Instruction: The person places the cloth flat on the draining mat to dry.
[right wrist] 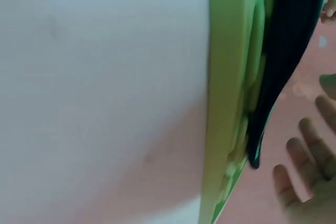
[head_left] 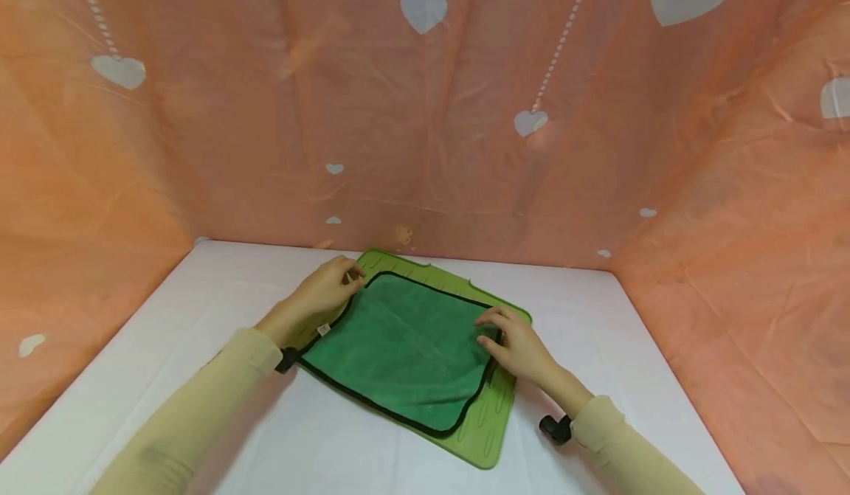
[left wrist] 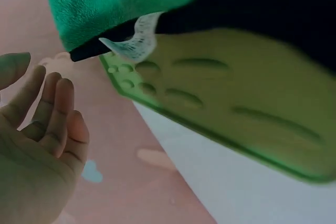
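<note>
A green cloth (head_left: pixel 412 340) with black edging lies spread over a lighter green ridged mat (head_left: pixel 488 436), leaving the mat's far and right margins bare. At the cloth's far left corner is my left hand (head_left: pixel 328 286), its fingers loosely bent; in the left wrist view, the fingers (left wrist: pixel 63 98) hold nothing and stand apart from the cloth's corner. A white tag (left wrist: pixel 137 39) sticks out from the black edging. My right hand (head_left: pixel 521 344) hovers by the cloth's right edge, and the right wrist view has its fingers (right wrist: pixel 310 145) spread with nothing between them.
The mat sits at a slant on a white table (head_left: pixel 199 318). Orange curtains (head_left: pixel 398 111) with pale hearts enclose the table at the back and both sides. A dark strap device (head_left: pixel 556 428) is on the right wrist, another (head_left: pixel 287 360) on the left.
</note>
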Demonstrator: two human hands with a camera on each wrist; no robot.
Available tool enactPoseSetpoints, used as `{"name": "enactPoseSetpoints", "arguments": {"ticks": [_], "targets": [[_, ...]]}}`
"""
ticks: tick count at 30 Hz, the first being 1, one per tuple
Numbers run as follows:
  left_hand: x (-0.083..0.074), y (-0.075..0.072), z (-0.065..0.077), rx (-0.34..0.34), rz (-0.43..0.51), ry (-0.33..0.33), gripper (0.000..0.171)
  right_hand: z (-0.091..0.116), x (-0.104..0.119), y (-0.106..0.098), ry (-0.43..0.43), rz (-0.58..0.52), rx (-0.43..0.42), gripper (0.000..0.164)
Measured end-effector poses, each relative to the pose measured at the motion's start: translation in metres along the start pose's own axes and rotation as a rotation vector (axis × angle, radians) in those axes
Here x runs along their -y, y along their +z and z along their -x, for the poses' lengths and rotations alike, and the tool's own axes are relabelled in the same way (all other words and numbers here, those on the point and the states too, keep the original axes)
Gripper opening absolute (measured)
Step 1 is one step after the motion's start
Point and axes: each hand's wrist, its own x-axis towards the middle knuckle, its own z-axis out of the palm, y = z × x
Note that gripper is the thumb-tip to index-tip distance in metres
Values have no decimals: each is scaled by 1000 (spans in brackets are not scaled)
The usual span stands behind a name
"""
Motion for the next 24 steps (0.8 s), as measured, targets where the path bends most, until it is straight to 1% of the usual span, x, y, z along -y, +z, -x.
{"name": "enactPoseSetpoints", "arguments": {"ticks": [2, 4, 8, 11, 14, 16, 19, 24], "targets": [[2, 3, -11, 29, -11, -22, 30, -3, -7, -1, 88, 5, 24, 29], [4, 5, -21, 64, -12, -49, 33, -5, -15, -3, 155, 12, 53, 33], [7, 8, -35, 154, 9, -109, 39, -9, -28, -5, 229, 21, 114, 38], [9, 10, -40, 230, 24, -138, 42, -11, -36, -6, 242, 27, 136, 38], [12, 15, -42, 273, 21, -146, 41, -13, -40, -5, 241, 18, 149, 34], [14, 18, -42, 280, 16, -150, 40, -14, -41, -4, 231, 15, 164, 30], [14, 22, -40, 271, 19, -154, 39, -15, -43, -2, 218, 5, 185, 27], [11, 24, -38, 254, 35, -159, 37, -17, -43, 1, 205, 6, 167, 28]]}}
